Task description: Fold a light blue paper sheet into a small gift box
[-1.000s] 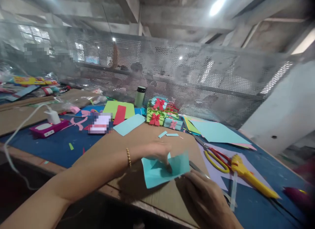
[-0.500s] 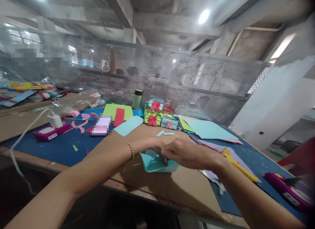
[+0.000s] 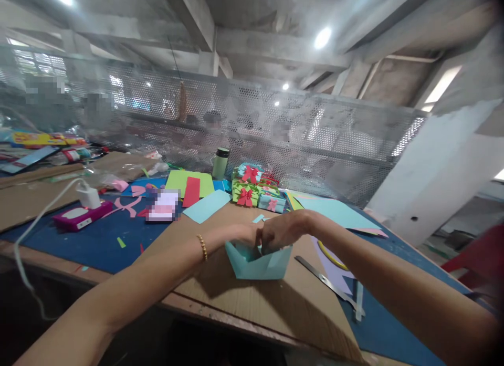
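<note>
A folded light-blue paper box [image 3: 260, 267] with raised sides stands on the brown cardboard in front of me. My left hand [image 3: 244, 233] reaches over its far left edge and grips the paper there; its fingertips are hidden inside the fold and behind the other hand. From the right, my right hand [image 3: 279, 232] bends down at the wrist, fingers curled and pressed onto the paper inside the box. Both hands touch each other above it. Right of the box lies a long flat steel blade [image 3: 326, 282] with a round pivot, its far end beside a white strip [image 3: 359, 301].
Behind the box stand several small paper bags with bows [image 3: 246, 194] and a green bottle [image 3: 221, 163]. Light-blue sheets [image 3: 334, 212] lie at right, a purple sheet [image 3: 329, 271] under my forearm. A phone [image 3: 163, 205] and purple power strip [image 3: 82, 216] are at left.
My right wrist has bent more steeply and its fingers point further down into the box. The right forearm has shifted, uncovering more of the steel blade and covering most of the yellow handle.
</note>
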Tool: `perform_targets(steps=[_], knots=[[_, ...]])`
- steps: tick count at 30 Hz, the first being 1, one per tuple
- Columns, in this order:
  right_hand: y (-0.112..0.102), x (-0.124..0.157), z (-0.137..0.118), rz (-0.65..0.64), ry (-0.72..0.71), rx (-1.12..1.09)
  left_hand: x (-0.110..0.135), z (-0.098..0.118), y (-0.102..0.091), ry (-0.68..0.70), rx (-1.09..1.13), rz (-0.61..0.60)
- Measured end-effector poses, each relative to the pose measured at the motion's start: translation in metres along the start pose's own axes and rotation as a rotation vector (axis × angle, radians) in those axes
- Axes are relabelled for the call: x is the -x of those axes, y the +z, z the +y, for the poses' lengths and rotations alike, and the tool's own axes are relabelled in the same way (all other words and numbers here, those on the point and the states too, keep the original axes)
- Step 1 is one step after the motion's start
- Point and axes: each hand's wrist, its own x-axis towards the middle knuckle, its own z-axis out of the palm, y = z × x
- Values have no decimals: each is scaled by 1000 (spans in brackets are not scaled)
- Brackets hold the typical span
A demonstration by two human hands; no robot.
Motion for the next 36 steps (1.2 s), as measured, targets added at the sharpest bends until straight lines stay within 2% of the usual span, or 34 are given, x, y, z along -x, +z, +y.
perform_targets(steps=[3,6,8,10,12,14,16,18,21,23,26,31,36], knots=[[3,3,6,18,-105,-33,16,-6,-8,9,-38,27],[3,8,4,-15,-47,-127,40,-8,-13,73,121,-11],[0,8,1,-72,50,-269,54,-11,-13,22,246,-9],[-5,8,0,-125,100,-455,64,-16,-9,-33,307,61],[-10,6,2,-151,82,-597,71,-19,-4,-95,354,92],[-16,5,5,-139,43,-635,76,-20,1,-126,380,105],[-18,2,5,-78,22,-557,81,-19,4,-119,377,139],[-15,-4,0,17,-7,-373,85,-16,7,-119,367,159],[-1,-13,-9,162,-123,-67,89,-16,9,-128,323,147],[10,-16,-14,256,-192,45,89,-18,11,-103,248,143],[22,-19,-14,366,-272,116,88,-23,13,-63,141,149],[35,-26,-7,430,-429,116,89,-25,19,-49,9,176],[47,-31,-6,467,-436,179,90,-25,26,-70,-148,219]])
